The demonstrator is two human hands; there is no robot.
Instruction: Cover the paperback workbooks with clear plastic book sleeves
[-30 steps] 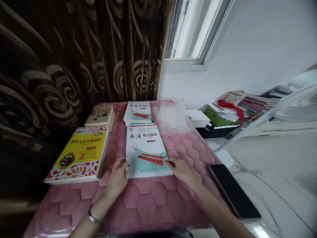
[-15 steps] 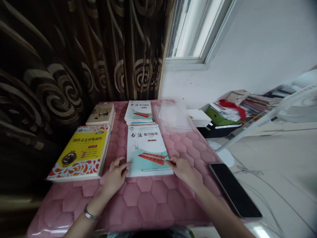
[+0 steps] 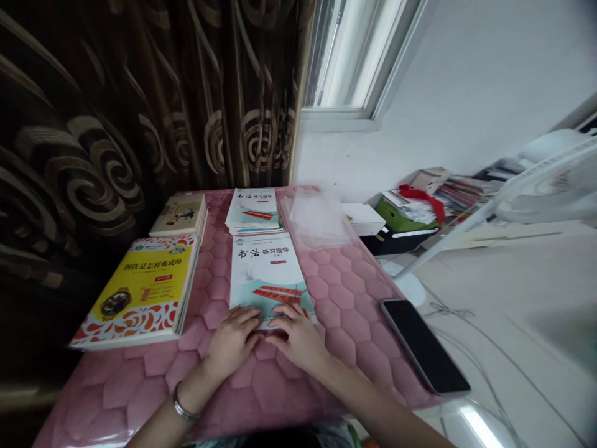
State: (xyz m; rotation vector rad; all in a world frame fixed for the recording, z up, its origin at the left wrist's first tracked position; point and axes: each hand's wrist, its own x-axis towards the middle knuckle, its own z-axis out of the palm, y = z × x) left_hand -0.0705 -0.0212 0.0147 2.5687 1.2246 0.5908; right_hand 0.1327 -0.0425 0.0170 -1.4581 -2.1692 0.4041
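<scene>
A calligraphy workbook [image 3: 265,267] with a white and teal cover and red strips lies flat on the table in front of me. My left hand [image 3: 237,336] rests at its near left edge, fingers spread over the cover and thumb by the near edge. Beside it, my right hand [image 3: 295,336] is placed the same way, fingers apart on the lower cover. The two thumbs point toward each other. Whether the thumbs reach under the edge is not plain. Directly behind lies a stack of booklets [image 3: 254,208], topped by a like cover.
Left are a yellow-covered book stack [image 3: 149,274] and beige books [image 3: 180,214]. Clear plastic sheets [image 3: 314,218] lie back right; a phone [image 3: 424,345] sits at the right edge of the pink table cover [image 3: 268,386]. A white fan [image 3: 448,230] stands beyond, near cords on the floor.
Both hands have moved inward from the workbook's left and right sides to its near edge, now close together. The view has shifted slightly; the workbook stays in place on the table.
</scene>
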